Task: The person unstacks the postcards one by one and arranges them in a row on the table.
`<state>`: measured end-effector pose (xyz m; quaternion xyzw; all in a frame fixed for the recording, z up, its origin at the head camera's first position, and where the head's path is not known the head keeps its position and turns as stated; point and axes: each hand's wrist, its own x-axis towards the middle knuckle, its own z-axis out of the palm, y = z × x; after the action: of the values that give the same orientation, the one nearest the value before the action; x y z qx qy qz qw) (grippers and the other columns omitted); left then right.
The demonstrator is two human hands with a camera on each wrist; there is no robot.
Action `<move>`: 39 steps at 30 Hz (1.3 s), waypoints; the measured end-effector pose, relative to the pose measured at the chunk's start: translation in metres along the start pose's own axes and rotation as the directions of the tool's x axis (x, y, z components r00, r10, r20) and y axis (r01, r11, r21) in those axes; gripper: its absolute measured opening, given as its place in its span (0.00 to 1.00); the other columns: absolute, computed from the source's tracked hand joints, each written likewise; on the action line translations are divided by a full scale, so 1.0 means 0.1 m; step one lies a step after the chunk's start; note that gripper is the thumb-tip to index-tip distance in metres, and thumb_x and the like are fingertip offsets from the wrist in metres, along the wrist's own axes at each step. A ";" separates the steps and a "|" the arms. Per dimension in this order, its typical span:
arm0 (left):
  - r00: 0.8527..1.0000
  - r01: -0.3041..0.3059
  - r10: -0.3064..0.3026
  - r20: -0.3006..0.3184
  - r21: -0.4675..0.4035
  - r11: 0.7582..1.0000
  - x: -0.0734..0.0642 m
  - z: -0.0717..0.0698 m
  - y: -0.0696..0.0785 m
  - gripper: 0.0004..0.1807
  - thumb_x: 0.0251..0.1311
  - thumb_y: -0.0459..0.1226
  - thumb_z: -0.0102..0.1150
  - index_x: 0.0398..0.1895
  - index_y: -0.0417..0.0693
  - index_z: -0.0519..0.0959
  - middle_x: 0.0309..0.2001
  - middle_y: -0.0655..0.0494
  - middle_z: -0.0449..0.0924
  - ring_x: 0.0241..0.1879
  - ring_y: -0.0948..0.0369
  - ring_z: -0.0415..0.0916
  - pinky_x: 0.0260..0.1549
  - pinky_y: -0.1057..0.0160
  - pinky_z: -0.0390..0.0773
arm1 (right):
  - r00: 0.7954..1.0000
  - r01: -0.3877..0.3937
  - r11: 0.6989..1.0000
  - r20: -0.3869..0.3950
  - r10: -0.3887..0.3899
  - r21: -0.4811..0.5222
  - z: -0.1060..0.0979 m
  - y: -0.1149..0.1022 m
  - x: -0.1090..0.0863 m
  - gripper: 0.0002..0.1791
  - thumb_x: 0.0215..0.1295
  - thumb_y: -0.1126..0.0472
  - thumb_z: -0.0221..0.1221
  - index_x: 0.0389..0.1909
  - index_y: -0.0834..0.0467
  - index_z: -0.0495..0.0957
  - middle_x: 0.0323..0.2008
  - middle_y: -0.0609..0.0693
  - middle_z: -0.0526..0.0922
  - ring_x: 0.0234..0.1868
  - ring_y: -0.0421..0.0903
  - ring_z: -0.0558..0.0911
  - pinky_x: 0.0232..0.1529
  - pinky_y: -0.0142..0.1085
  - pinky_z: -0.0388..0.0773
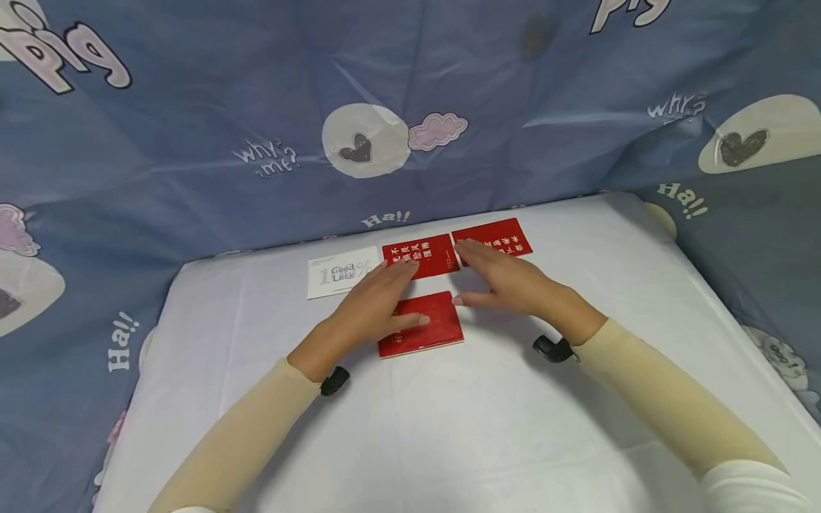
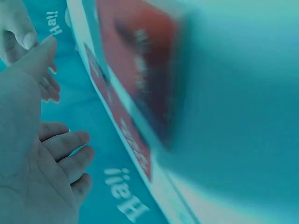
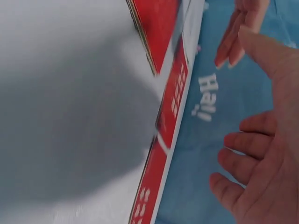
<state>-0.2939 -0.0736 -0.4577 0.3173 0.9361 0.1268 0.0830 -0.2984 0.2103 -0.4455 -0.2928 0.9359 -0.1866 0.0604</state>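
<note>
Fabric (image 1: 513, 78), blue and printed with pale shapes and lettering, borders the white-covered bench (image 1: 487, 442) at left, far side and right. Leftmost in the far row lies a white card (image 1: 327, 274) reading "Good Luck". A beige left sleeve (image 1: 237, 434) leads to the left hand (image 1: 368, 306), raised just right of that card; its fingers are relaxed and released, grasping nothing, and its thumb extends over the near red card (image 1: 442, 324). That one lies flat, by itself, nearer than the row. Beyond it, in the middle of the row, sits the middle red card (image 1: 436, 253) with white characters, partly covered by the left fingertips. Further right, the right hand (image 1: 513, 281) hovers with fingers extended, likewise released. Its fingertips overlap the far right red card (image 1: 503, 231), which ends the row. A beige right sleeve (image 1: 673, 399) fills the near right.
</note>
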 end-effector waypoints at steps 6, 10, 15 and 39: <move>0.999 0.029 -0.030 -0.020 -0.066 0.997 -0.40 0.12 -0.08 0.61 0.53 0.59 0.78 0.83 0.42 0.57 0.80 0.48 0.59 0.80 0.51 0.54 0.80 0.53 0.47 | 0.997 0.078 0.997 0.028 -0.077 -0.017 0.10 -0.21 -0.04 0.59 0.59 0.34 0.72 0.82 0.61 0.57 0.81 0.56 0.58 0.82 0.54 0.55 0.75 0.52 0.64; 0.999 0.019 -0.023 -0.035 -0.096 0.995 -0.56 0.19 -0.04 0.65 0.49 0.59 0.81 0.83 0.41 0.55 0.81 0.48 0.58 0.80 0.51 0.54 0.80 0.52 0.47 | 0.992 0.124 0.991 0.041 -0.122 -0.048 0.24 -0.28 -0.09 0.60 0.56 0.35 0.75 0.81 0.62 0.59 0.80 0.57 0.60 0.81 0.54 0.59 0.75 0.50 0.65; 0.998 0.038 -0.042 -0.041 -0.088 0.995 -0.65 0.29 -0.04 0.66 0.47 0.57 0.82 0.83 0.41 0.55 0.81 0.46 0.57 0.81 0.49 0.52 0.79 0.51 0.48 | 0.988 0.135 0.988 0.081 -0.129 -0.069 0.45 -0.35 -0.15 0.61 0.56 0.34 0.74 0.81 0.62 0.59 0.79 0.57 0.62 0.80 0.55 0.61 0.73 0.50 0.67; 0.982 0.178 -0.190 -0.024 -0.241 0.954 -0.74 0.44 -0.31 0.57 0.52 0.52 0.81 0.83 0.51 0.60 0.77 0.46 0.64 0.77 0.49 0.58 0.71 0.44 0.67 | 0.993 0.039 0.998 0.106 -0.044 0.052 0.63 -0.37 0.03 0.52 0.57 0.48 0.77 0.77 0.64 0.65 0.73 0.60 0.70 0.75 0.58 0.67 0.71 0.52 0.70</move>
<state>-0.2434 -0.1346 -0.5031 0.2135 0.9413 0.2374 0.1097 -0.2673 0.1604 -0.4892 -0.3202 0.9200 -0.1952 0.1139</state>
